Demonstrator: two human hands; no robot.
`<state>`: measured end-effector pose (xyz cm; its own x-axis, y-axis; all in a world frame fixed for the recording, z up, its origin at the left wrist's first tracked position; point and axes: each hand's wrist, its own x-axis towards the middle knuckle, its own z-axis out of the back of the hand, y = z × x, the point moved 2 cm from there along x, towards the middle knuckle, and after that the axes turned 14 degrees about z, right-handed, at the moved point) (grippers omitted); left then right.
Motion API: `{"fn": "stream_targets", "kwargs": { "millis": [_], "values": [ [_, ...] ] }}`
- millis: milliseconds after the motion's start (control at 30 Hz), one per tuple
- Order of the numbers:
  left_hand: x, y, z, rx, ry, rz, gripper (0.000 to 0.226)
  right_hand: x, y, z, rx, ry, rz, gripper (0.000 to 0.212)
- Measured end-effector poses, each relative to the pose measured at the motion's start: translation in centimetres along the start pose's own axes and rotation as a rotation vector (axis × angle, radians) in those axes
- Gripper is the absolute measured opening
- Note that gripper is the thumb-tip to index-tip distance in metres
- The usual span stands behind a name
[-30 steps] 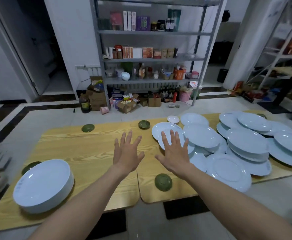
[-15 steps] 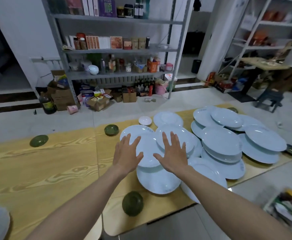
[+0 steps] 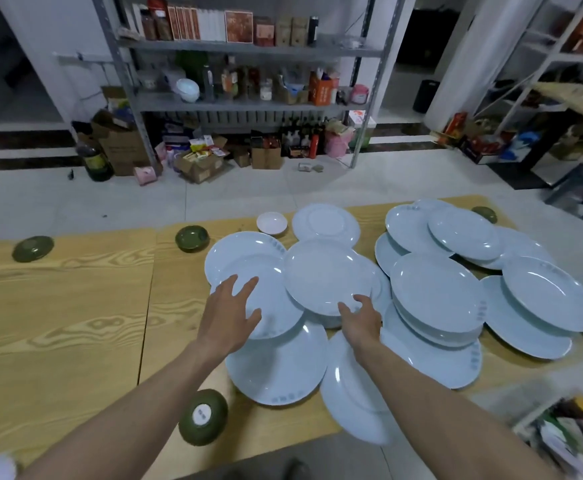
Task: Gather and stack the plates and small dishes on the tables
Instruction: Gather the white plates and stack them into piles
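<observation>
Metal shelving crammed with boxes and bottles stands behind two yellow wood-grain tables pushed edge to edge on a pale tiled floor.

In the head view both bare arms reach over the right-hand table. The left hand is open and holds nothing, its fingers spread and nearly straight over the left plate. Whether the palm touches it cannot be told, but it looks placed to steady or slide that plate. The right hand curls its fingers at the near rim of the middle plate, thumb on the lip, gripping it. That plate lies on top of its neighbours, so its edge is the easiest to take, probably for lifting.

To the right of the right hand, more plates overlap in a loose heap, not yet squared into a stack. All are round and shallow with broad rims, glazed pale blue, with a faint printed mark near the edge. They look smooth and probably slippery.

A dark green dish and a small white dish sit beyond the left fingertips. An upturned green dish lies beside the left forearm, foot ring showing.
</observation>
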<state>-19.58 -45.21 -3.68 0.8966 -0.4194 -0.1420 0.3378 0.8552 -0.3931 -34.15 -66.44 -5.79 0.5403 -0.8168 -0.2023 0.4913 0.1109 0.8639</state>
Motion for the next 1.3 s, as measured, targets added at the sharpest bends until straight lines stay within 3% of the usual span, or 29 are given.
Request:
{"fn": "stream_targets", "kwargs": {
  "millis": [400, 600, 700, 1000, 1300],
  "values": [
    [-0.1, 0.2, -3.3, -0.041, 0.003, 0.158, 0.063, 4.2, -4.1, -1.5, 0.318, 0.032, -0.191, 0.04],
    [-0.2, 1.1, -3.1, -0.038, 0.014, 0.193, 0.063, 4.6, -3.6, -1.5, 0.622, -0.109, -0.283, 0.049],
    [-0.2, 2.0, -2.7, -0.076, 0.016, 0.224, 0.062, 4.3, -2.4, -1.4, 0.664, -0.16, -0.265, 0.051],
    [1.1, 6.2, -3.4, -0.429, 0.14, 0.486, 0.064, 2.6, 3.5, -1.4, 0.714, -0.147, -0.105, 0.045],
    [3.7, 7.4, -5.7, -0.868, 0.277, 0.62, 0.041, 1.6, 3.4, -2.7, 0.725, -0.2, -0.106, 0.045]
  ]
}}
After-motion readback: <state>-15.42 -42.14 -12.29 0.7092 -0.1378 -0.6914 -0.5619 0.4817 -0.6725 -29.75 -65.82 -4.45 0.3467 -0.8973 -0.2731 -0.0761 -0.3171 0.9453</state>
